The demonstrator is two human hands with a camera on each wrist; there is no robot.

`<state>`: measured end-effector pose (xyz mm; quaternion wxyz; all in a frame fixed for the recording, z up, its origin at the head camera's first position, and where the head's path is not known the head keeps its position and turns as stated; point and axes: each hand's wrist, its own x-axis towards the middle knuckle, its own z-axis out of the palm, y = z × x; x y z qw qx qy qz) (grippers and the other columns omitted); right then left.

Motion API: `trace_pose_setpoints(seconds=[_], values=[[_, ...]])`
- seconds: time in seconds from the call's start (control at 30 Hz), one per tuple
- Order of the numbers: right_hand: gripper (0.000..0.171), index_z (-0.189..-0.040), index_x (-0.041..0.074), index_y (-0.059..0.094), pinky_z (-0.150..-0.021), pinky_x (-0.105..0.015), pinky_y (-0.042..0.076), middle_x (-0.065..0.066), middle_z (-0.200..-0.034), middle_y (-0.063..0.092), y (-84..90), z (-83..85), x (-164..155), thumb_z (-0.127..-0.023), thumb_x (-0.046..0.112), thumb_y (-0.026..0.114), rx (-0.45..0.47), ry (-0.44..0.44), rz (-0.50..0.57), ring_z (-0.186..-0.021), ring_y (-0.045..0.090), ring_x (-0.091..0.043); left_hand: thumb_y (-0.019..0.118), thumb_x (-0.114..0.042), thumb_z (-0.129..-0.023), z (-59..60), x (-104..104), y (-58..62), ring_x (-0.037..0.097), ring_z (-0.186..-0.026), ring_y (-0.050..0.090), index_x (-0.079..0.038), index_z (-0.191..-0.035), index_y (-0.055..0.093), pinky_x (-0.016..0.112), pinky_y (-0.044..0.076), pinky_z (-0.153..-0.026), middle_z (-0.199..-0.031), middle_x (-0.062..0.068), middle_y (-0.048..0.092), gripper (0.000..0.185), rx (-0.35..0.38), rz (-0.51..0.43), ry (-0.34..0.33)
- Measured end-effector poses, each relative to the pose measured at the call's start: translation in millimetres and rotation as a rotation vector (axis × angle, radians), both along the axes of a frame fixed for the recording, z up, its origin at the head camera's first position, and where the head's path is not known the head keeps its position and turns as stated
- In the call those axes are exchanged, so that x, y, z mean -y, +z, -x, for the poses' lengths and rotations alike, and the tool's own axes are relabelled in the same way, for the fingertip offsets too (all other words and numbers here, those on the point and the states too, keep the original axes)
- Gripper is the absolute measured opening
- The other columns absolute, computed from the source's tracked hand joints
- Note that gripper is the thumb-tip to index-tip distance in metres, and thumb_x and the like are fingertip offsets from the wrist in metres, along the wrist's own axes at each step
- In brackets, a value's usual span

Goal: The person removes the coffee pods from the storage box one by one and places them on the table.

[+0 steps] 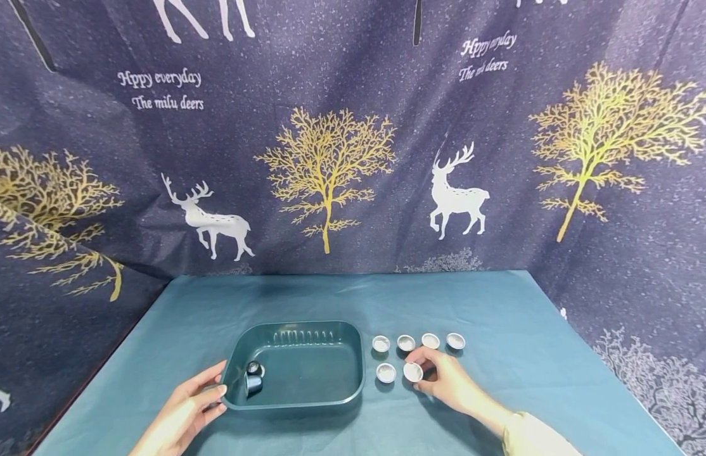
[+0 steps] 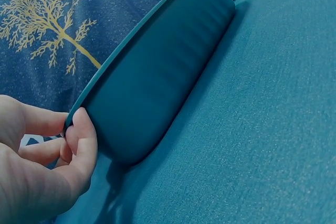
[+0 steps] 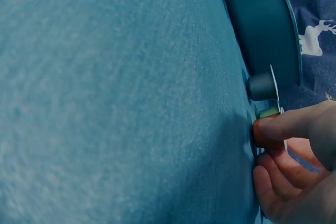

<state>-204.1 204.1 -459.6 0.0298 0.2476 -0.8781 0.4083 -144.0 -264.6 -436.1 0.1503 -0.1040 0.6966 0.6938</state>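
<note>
Your left hand (image 1: 184, 411) grips the tray (image 1: 330, 394) at its front-left corner, steadying it; two capsules (image 1: 253, 375) lie inside there. Right of the tray, your right hand (image 1: 450, 383) pinches one capsule (image 1: 412, 372) from the front row

One tray (image 1: 353, 386) on the surface (image 1: 501, 304). Six foil-topped capsules outside it to its right: four in the far row (image 1: 381, 344) (image 1: 406, 343) (image 1: 430, 341) (image 1: 455, 341), two in the near row (image 1: 386, 373) (image 1: 412, 372). Two dark capsules inside the tray at its near-left corner (image 1: 253, 368) (image 1: 253, 383). Eight capsules total. Two hands: left hand (image 1: 184, 411), right hand (image 1: 447, 380).
</note>
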Motion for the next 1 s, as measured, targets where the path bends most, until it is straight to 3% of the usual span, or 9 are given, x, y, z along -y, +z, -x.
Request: trace_pose_setpoints(seconds=[1.0], values=[[0.037, -0.103, 0.014, 0.065, -0.07, -0.021, 0.055, 0.003, -0.091, 0.066, -3.5, -1.7, 0.5, -0.073, -0.001, 0.079, -0.003, -0.037, -0.016, -0.085, 0.061, -0.001, 0.056, -0.015, -0.1, 0.6, 1.7, -0.9, 0.003, -0.097, 0.061, 0.0, -0.158, 0.009, 0.025, 0.055, -0.084, -0.114, -0.006, 0.051, 0.076, 0.003, -0.018, -0.02]])
